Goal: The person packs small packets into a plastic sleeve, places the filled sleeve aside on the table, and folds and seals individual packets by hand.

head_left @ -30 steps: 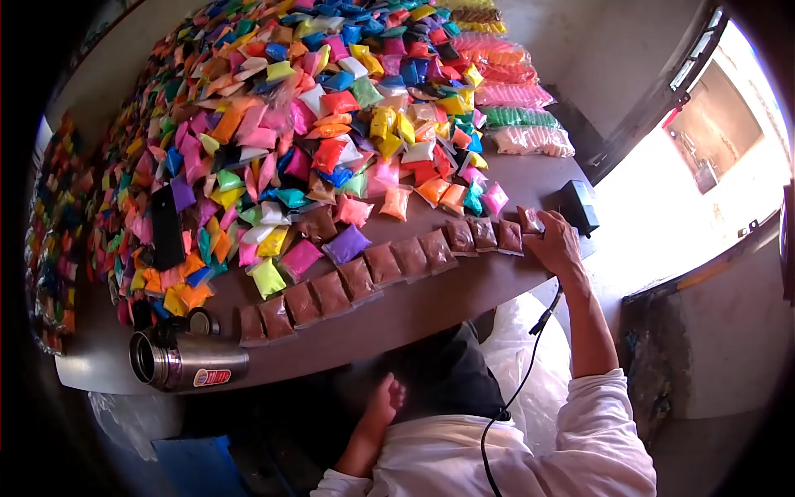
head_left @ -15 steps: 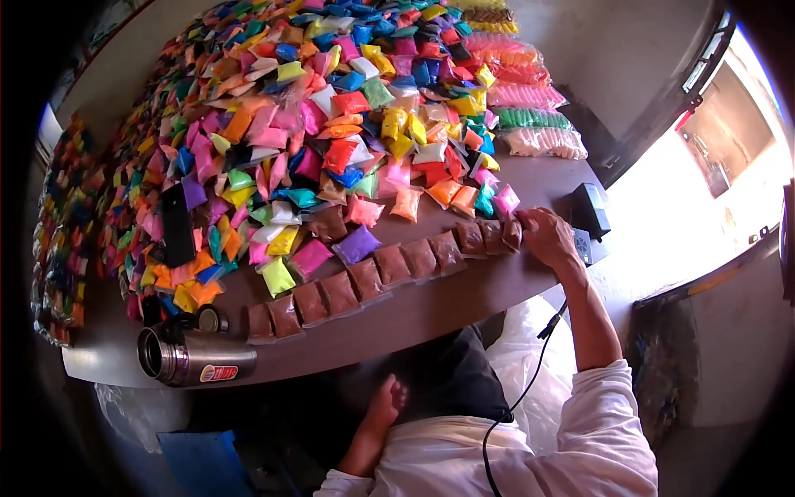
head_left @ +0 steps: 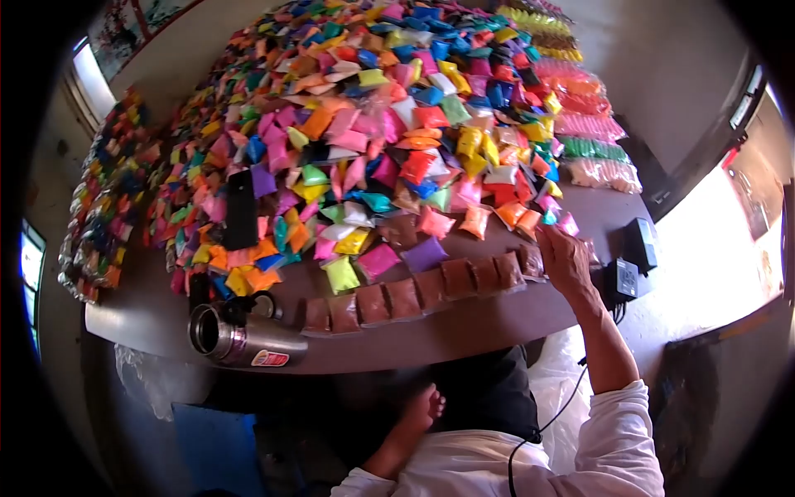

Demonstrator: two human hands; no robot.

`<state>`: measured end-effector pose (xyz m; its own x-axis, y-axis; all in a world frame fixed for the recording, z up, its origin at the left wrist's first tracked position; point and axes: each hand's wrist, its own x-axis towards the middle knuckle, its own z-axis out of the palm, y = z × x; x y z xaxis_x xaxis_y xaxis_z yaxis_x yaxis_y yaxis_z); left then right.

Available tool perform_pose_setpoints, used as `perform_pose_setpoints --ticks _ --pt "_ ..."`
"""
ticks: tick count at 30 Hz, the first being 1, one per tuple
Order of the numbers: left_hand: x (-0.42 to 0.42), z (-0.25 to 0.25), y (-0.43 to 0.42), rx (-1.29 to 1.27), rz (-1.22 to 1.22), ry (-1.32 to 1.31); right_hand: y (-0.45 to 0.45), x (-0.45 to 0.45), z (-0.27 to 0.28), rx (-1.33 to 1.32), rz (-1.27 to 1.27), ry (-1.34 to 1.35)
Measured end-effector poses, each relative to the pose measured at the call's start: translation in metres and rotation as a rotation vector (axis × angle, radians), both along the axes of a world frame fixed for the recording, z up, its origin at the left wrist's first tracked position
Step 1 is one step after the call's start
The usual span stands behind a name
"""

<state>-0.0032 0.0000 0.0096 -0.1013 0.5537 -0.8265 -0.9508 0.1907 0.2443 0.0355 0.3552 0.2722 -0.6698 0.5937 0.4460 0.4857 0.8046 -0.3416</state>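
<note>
My right hand (head_left: 566, 258) reaches over the table to the right end of a row of small clear packets filled with brown stuff (head_left: 431, 288). Its fingers are bent together at the last packets (head_left: 532, 262), and what lies under them is mostly covered. One more brown packet (head_left: 591, 253) shows just past the hand on the right. A pink packet (head_left: 568, 224) lies close to the fingertips. Below the table edge, my left hand (head_left: 426, 406) rests near my lap with curled fingers and nothing visible in it.
A large heap of colourful packets (head_left: 331, 141) covers the table's back, with a black phone (head_left: 241, 211) on it. An open steel flask (head_left: 248, 340) lies at the front left. Bundled packets (head_left: 592, 149) and black adapters (head_left: 623, 280) are on the right. A cable (head_left: 559, 414) hangs by my lap.
The camera view has shifted, so the table appears further right. My right hand stays at the row's right end; a brown packet now shows on its far side. My left hand remains low.
</note>
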Motion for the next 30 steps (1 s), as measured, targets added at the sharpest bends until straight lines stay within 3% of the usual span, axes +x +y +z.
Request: perform_pose_setpoints --ticks 3,9,13,15,23,24,27,30 --pt "0.0 -0.002 -0.002 0.016 -0.004 -0.025 -0.002 -0.03 -0.006 0.091 0.149 -0.007" --pt "0.0 0.009 0.0 0.073 0.035 -0.041 0.003 -0.087 -0.018 0.034 0.259 -0.227" --pt "0.002 -0.006 -0.009 0.113 0.076 -0.094 0.001 -0.117 -0.008 0.128 0.33 -0.013" --pt "0.001 -0.012 -0.012 0.172 0.096 -0.123 -0.003 -0.138 0.011 0.016 0.374 0.086" --pt "-0.002 -0.015 -0.012 0.053 0.14 -0.129 -0.028 -0.259 0.051 -0.432 0.248 0.147" --pt "-0.002 -0.015 -0.014 0.055 0.144 -0.127 -0.026 -0.279 0.044 -0.325 0.185 0.185" --pt "-0.003 -0.01 -0.018 0.057 0.164 -0.117 -0.002 -0.313 0.042 -0.365 0.117 0.195" --pt "-0.006 0.008 -0.018 -0.01 0.203 -0.097 0.013 -0.322 0.08 -0.258 0.084 0.406"
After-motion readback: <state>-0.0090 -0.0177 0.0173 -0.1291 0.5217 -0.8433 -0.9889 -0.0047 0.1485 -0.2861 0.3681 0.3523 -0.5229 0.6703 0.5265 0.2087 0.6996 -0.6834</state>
